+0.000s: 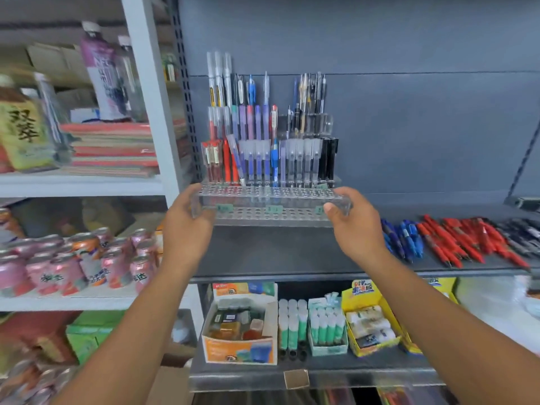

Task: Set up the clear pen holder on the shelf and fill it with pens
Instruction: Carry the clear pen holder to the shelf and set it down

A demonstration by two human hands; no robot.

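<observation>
Clear holder gripped at both ends: left hand and right hand curl fingers round it, thumbs in front. It is at the grey shelf, resting or lifted unclear. Rear rows are full, green tags unreadable. Loose pens lie right. Far-left bottle reads "双萃".

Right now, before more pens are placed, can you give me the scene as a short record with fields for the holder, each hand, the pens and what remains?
holder: clear pen holder, tiered, upright on the shelf
left hand: grips the holder's left end
right hand: grips the holder's right end
filled: standing pens in the back rows
empty: front rows of holes
unplaced: loose pens, blue, red and dark, lying on the shelf right of the holder
remaining: fill the front rows
</observation>
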